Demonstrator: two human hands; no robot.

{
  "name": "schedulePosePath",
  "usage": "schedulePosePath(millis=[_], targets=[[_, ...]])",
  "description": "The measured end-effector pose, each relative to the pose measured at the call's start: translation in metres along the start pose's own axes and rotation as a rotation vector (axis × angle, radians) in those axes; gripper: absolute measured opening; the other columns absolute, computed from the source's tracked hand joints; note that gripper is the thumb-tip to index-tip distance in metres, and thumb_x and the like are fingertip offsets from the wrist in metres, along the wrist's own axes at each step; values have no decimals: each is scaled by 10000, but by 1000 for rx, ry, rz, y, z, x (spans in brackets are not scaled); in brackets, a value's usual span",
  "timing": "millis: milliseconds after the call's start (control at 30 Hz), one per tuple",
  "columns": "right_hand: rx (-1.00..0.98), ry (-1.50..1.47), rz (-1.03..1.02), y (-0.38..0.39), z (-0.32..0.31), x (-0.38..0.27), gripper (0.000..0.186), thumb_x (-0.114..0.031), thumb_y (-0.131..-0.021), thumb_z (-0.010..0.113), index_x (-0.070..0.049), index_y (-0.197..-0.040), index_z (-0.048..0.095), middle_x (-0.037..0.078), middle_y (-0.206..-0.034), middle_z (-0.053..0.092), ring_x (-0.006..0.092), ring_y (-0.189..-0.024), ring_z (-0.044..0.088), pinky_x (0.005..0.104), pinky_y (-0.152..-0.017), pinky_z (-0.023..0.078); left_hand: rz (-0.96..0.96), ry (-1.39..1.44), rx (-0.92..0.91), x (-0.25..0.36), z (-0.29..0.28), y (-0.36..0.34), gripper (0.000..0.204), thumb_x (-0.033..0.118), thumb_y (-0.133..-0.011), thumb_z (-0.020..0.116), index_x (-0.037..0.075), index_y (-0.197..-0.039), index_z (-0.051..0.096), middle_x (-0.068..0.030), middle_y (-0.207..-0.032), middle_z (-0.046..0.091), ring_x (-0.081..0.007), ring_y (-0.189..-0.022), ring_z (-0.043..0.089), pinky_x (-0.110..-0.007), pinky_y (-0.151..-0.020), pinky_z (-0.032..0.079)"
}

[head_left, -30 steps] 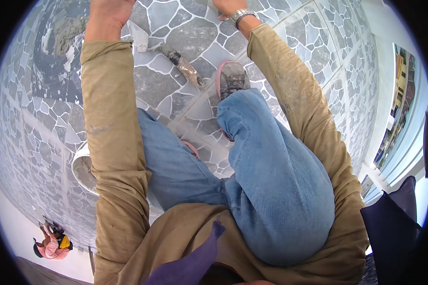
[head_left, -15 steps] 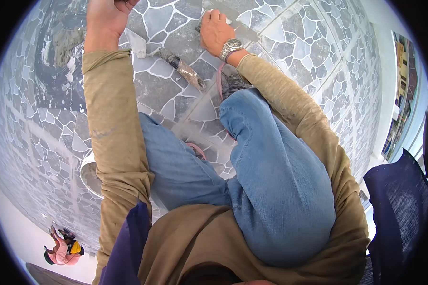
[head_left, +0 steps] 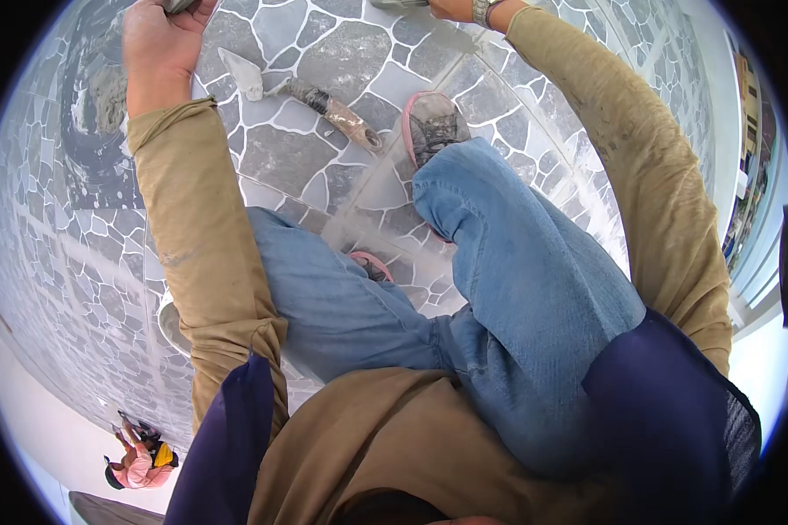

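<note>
The person squats over a floor [head_left: 341, 66] paved with grey, irregular stone-patterned tiles and white joints, knees in blue jeans filling the middle of the view. The left hand [head_left: 162, 48] is raised near the upper edge, curled into a fist around a dark grey object [head_left: 179, 5] of which only a small end shows at the rim; what the object is cannot be told. The right hand [head_left: 451, 9] is mostly cut off by the upper edge, so whether it is spread or closed cannot be told; it rests at a flat grey thing [head_left: 398, 3] lying on the floor, just a sliver of which is visible. A metal watch [head_left: 484, 10] sits on the right wrist. Between the two arms, a trowel [head_left: 298, 92] lies flat on the floor, its pointed blade toward the left hand and its mortar-caked handle pointing toward the right foot, untouched by either hand. The right foot wears a pink-edged sandal [head_left: 433, 127] planted just beside the end of the trowel handle. A second pink sandal [head_left: 369, 265] peeks out beneath the left thigh. Both sleeves are tan and dusty. A rounded white bucket [head_left: 173, 325] shows partly behind the left elbow. Far off at the lower left, another person [head_left: 140, 459] in pink crouches on the paler ground.
</note>
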State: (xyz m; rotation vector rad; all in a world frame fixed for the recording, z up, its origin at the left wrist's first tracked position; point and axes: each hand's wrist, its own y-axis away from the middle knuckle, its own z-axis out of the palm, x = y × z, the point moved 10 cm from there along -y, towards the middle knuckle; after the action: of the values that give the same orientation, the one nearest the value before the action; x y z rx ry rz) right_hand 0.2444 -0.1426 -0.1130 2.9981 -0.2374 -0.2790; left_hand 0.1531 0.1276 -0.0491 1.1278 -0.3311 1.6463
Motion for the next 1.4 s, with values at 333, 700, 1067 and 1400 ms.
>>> schedulePosePath(millis=[333, 700, 1067, 1400], targets=[[3, -215, 213, 98, -13, -6, 345, -53, -778, 563, -81, -1098, 690, 135, -1076, 697, 346, -956, 631, 457, -898, 485, -7, 49, -75, -2, 26, -1, 300, 235, -1056, 470, 24, -1174, 649, -90, -1025, 740, -166, -806, 716, -249, -587, 587], [356, 124, 600, -33, 11, -38, 227, -123, -833, 596, -2, -1013, 661, 227, -1032, 643, 394, -1007, 625, 482, -813, 550, 25, -5, -57, -13, 16, -13, 282, 240, -1053, 488, 36, -1154, 655, -79, -994, 739, -165, -793, 718, -260, -576, 590], [253, -53, 132, -77, -28, 25, 156, -59, -780, 592, -106, -901, 680, 139, -902, 697, 380, -901, 651, 487, -888, 504, 30, 68, -55, 2, 6, -3, 282, 188, -1055, 458, -8, -1113, 652, -93, -965, 732, -173, -780, 709, -258, -569, 589], [38, -46, 5, 24, -13, -6, 299, -21, -721, 637, -133, -973, 752, 107, -960, 742, 364, -923, 641, 467, -841, 535, 59, -7, -6, 10, -10, -4, 285, 203, -1050, 484, 4, -1153, 659, -85, -1007, 732, -164, -800, 705, -267, -582, 588]])
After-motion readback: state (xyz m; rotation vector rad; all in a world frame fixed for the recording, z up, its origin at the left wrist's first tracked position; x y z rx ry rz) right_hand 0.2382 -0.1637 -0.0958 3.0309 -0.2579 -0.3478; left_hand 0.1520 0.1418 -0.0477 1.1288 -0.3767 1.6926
